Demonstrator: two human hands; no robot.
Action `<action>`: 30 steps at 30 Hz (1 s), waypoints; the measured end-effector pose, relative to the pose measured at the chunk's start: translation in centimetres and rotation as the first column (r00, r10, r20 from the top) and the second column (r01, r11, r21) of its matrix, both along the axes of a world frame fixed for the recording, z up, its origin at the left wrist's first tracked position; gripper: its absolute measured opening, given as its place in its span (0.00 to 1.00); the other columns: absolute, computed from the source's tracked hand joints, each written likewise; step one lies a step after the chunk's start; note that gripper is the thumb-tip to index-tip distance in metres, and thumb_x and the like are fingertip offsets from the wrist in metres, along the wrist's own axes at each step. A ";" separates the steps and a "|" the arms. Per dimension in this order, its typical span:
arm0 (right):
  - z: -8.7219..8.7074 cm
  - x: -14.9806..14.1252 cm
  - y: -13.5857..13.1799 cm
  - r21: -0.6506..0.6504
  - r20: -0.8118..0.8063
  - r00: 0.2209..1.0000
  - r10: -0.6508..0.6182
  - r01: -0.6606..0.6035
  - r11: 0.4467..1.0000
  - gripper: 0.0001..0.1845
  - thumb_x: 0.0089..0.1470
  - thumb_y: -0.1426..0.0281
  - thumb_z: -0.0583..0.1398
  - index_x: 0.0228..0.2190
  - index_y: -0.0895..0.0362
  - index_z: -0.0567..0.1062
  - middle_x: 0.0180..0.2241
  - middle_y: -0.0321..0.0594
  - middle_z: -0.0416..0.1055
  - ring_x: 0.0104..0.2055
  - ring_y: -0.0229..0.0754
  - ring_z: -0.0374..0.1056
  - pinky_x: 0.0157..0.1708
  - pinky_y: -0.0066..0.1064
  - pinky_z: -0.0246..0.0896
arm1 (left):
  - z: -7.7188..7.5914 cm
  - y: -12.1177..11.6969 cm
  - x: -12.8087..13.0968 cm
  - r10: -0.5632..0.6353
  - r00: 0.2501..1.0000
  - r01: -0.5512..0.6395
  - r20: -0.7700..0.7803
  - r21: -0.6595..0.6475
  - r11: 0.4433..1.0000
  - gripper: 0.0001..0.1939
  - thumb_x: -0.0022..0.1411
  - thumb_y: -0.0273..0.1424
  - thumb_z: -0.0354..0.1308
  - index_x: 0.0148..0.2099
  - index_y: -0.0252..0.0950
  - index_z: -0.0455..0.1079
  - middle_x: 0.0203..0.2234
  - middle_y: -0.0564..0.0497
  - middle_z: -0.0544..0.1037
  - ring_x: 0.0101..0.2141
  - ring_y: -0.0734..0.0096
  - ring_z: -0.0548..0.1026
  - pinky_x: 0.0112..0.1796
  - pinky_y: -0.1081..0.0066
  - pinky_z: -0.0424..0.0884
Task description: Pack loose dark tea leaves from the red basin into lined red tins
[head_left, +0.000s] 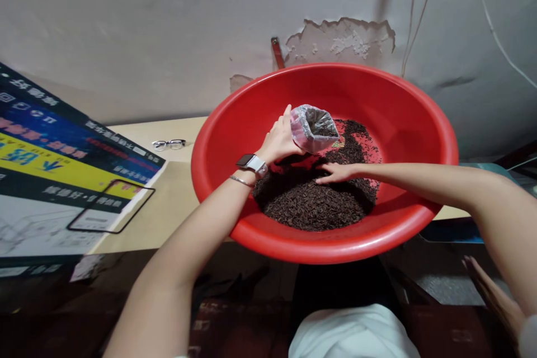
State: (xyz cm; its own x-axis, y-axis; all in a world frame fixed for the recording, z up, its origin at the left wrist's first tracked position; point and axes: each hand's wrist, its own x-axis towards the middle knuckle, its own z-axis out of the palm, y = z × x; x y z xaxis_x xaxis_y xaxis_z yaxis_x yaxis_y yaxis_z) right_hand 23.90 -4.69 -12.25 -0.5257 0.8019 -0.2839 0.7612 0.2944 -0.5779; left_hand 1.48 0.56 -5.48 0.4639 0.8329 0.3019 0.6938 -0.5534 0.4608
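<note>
A big red plastic basin [436, 140] holds a heap of dark brown, elongated grains [319, 210]. My left hand [279, 137], with a watch and a bracelet at its wrist, is closed around a small plastic bag [302, 130]. The bag tilts to the right over the basin, its crinkled mouth open and showing a silvery inside with some dark bits. Just below it, my right hand [335, 172] rests on the heap with fingers stretched out and apart. Its fingertips touch the grains, and nothing shows in its grasp.
The basin stands on a pale wooden table [168, 196] against a peeling wall. Eyeglasses [169, 144] lie to its left, near a large printed box [62, 173] and a black rectangular frame [111, 207]. At lower right, another person's limb [490, 291] partly shows.
</note>
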 end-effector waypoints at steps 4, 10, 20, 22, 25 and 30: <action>0.7 -0.9 -2.0 -0.196 0.074 0.992 0.101 -0.085 0.977 0.50 0.46 0.38 0.60 0.63 0.51 0.61 0.68 0.51 0.48 0.70 0.65 0.39 0.64 0.61 0.37 | -0.1 -0.3 0.4 -0.027 1.000 0.028 -0.011 0.002 1.000 0.70 0.35 0.39 0.75 0.72 0.39 0.33 0.67 0.35 0.50 0.64 0.29 0.51 0.62 0.40 0.51; 1.6 -1.6 -2.3 -0.169 0.016 0.983 0.181 -0.176 0.970 0.50 0.36 0.47 0.70 0.58 0.51 0.66 0.60 0.50 0.58 0.63 0.61 0.54 0.61 0.52 0.52 | -0.3 -0.1 0.3 -0.008 1.000 0.008 -0.017 -0.010 1.000 0.71 0.35 0.38 0.74 0.72 0.37 0.33 0.66 0.34 0.52 0.64 0.31 0.53 0.62 0.42 0.53; 1.5 -2.2 -2.3 -0.177 -0.013 0.972 0.236 -0.235 0.956 0.42 0.38 0.53 0.70 0.53 0.56 0.67 0.55 0.48 0.64 0.56 0.53 0.63 0.55 0.40 0.60 | -0.9 0.1 0.5 -0.044 0.997 0.043 0.056 0.019 0.999 0.71 0.35 0.39 0.75 0.72 0.34 0.33 0.68 0.31 0.48 0.64 0.32 0.54 0.61 0.42 0.55; 1.6 -2.2 -2.7 -0.207 -0.016 0.972 0.235 -0.233 0.950 0.51 0.36 0.51 0.71 0.58 0.56 0.63 0.58 0.49 0.62 0.59 0.54 0.61 0.58 0.40 0.58 | -0.9 0.0 0.5 -0.051 0.997 0.050 0.060 0.017 0.999 0.71 0.35 0.38 0.75 0.72 0.33 0.34 0.68 0.30 0.49 0.64 0.32 0.55 0.61 0.42 0.55; 1.7 -2.4 -3.3 -0.200 0.001 0.965 0.263 -0.257 0.945 0.59 0.35 0.50 0.72 0.63 0.58 0.58 0.62 0.52 0.58 0.62 0.56 0.58 0.60 0.39 0.55 | -0.8 -0.1 0.6 -0.059 0.996 0.058 0.070 0.021 0.998 0.70 0.34 0.38 0.75 0.72 0.34 0.36 0.67 0.31 0.50 0.64 0.32 0.55 0.62 0.42 0.54; 2.1 -2.8 -3.0 -0.081 0.132 0.948 0.291 -0.282 0.956 0.46 0.43 0.58 0.71 0.60 0.59 0.65 0.57 0.53 0.67 0.56 0.57 0.65 0.54 0.40 0.61 | -0.8 0.0 0.6 -0.103 0.992 0.101 0.079 0.025 0.995 0.68 0.33 0.40 0.76 0.71 0.37 0.43 0.68 0.35 0.51 0.65 0.34 0.55 0.63 0.43 0.54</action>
